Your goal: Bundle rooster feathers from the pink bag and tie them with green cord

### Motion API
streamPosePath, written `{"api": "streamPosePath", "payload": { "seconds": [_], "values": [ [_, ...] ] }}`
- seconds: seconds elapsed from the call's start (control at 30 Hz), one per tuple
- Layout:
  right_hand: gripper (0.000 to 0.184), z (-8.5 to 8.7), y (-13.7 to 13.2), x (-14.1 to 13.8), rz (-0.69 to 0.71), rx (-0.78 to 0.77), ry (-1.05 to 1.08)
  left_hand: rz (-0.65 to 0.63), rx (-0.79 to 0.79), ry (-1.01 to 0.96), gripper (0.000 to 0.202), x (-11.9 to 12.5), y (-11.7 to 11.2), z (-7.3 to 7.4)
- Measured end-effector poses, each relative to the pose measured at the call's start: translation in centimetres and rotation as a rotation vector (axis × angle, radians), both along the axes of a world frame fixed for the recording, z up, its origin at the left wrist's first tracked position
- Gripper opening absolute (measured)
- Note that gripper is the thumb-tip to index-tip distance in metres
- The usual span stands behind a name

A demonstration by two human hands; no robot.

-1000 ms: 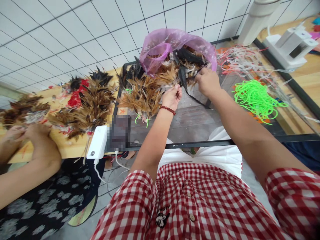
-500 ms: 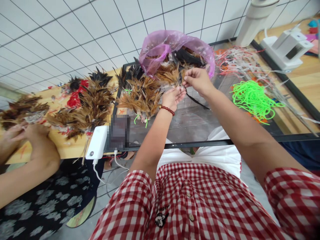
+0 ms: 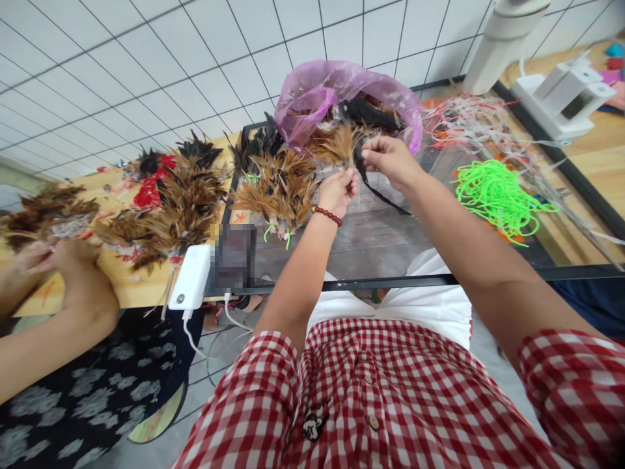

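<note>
The fingers of my left hand point(image 3: 338, 189), with a beaded bracelet at its wrist, are curled in and pinch the base of a bunch of brown feathers point(image 3: 343, 144). Just to its right, my right hand point(image 3: 388, 159) has thumb and fingertips pressed together on a dark feather point(image 3: 359, 155), partly hidden by the fingers. A long black strip point(image 3: 385, 197), like a feather, trails from between the hands down to the right. Behind both hands lies an open purple plastic bag point(image 3: 385, 81) with brown and black feathers in it.
Left of my hands sits a feather pile point(image 3: 280, 185) with green ties. Bright green cord point(image 3: 498, 198) and pale strings point(image 3: 471, 120) lie right. A white power bank point(image 3: 190, 277) is at the front edge. At far left are a co-worker's hands point(image 3: 58, 254) and more feathers point(image 3: 183, 202).
My left fingers have curled from a flatter, palm-up pose into a pinch. The brown bunch shows more upright above them. My right hand has shifted slightly and stays pinched.
</note>
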State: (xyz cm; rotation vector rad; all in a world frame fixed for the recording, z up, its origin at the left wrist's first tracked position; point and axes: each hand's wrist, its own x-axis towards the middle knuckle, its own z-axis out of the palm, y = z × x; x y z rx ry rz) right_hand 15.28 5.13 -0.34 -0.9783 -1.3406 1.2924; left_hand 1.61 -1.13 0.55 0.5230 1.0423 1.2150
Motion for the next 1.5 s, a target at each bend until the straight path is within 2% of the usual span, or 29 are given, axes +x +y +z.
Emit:
{"api": "streamPosePath", "payload": {
  "seconds": [0.1,0.17,0.33,0.5,0.63,0.8,0.9,0.97,1.0,1.07,1.13,1.2,1.3,1.5],
  "values": [
    [0.018,1.3,-1.3,1.1,0.28,-0.199,-0.042,-0.115,-0.019,-0.07,0.016,-0.3,-0.1,0.3],
    [0.024,2.0,-2.1,1.5,0.415,-0.256,-0.032,-0.215,-0.044,-0.113,0.018,-0.4,-0.3,0.6],
    [0.032,2.3,-2.5,1.8,0.508,-0.265,0.058,-0.376,-0.106,-0.163,0.021,-0.5,-0.5,0.8],
    [0.026,2.5,-2.0,1.3,0.421,-0.263,0.051,-0.392,-0.074,-0.101,0.017,-0.5,-0.6,0.8],
    [0.028,2.3,-1.8,0.7,0.302,-0.218,0.045,-0.297,0.037,0.013,0.011,-0.3,-0.8,0.9],
    [0.029,0.6,-0.9,-0.4,0.221,-0.159,-0.004,-0.156,0.072,0.179,0.018,0.3,-0.8,0.7],
    [0.024,0.0,-0.5,-0.9,-0.057,0.008,-0.151,-0.054,0.04,0.228,0.024,0.0,-0.5,0.7],
    [0.021,0.2,-0.9,-0.9,-0.224,0.266,-0.352,-0.017,0.014,0.226,0.026,-0.3,-0.2,0.8],
    [0.024,0.5,-1.3,-0.9,-0.238,0.429,-0.479,-0.013,0.006,0.231,0.027,-0.5,0.0,0.8],
    [0.035,1.1,-2.4,-0.9,-0.087,0.751,-0.742,0.007,-0.007,0.284,0.031,-0.7,0.2,0.8],
    [0.042,1.5,-3.4,-1.0,0.119,0.918,-0.933,0.053,0.004,0.387,0.038,-0.8,0.5,0.7],
    [0.046,1.5,-4.0,-1.1,0.196,0.907,-1.019,0.087,0.043,0.493,0.042,-0.9,0.5,0.6],
    [0.043,1.2,-3.8,-1.1,0.131,0.814,-1.037,0.036,0.123,0.571,0.037,-1.2,0.4,0.8],
    [0.036,0.9,-2.9,-0.5,0.059,0.805,-1.04,-0.05,0.17,0.555,0.033,-1.7,-0.4,1.8]
  ]
}}
